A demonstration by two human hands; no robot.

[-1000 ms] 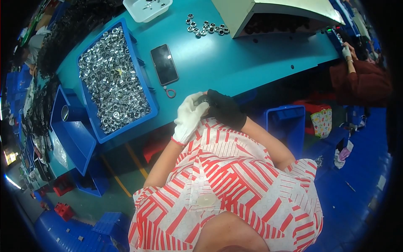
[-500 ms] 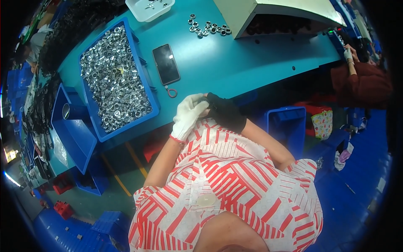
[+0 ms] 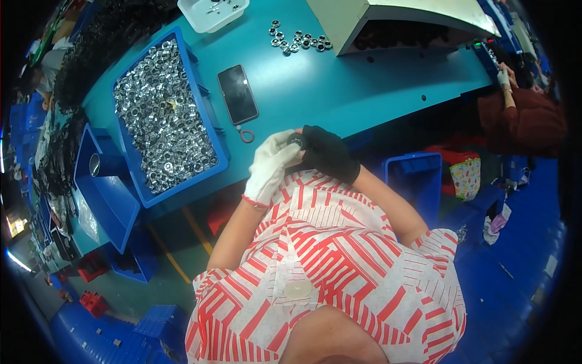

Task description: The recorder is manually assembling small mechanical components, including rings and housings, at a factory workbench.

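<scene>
Left hand [image 3: 270, 161], white-gloved: pinched a dark round piece [image 3: 296, 141] at its fingertips, by the near edge of the teal worktop [image 3: 291, 97]. Right hand [image 3: 329, 155], black-gloved: fingers curled against the piece's right side; could not tell whether they gripped it. Phone [image 3: 238, 94] lay beyond, left of the hands, just beside the raised rim of a blue tray [image 3: 219, 159] heaped with shiny rings [image 3: 167, 121]. Broad stretch of teal surface spread from phone right to the open-fronted pale housing [image 3: 339, 18]; loose rings [image 3: 296, 41] clustered at the housing's left edge.
</scene>
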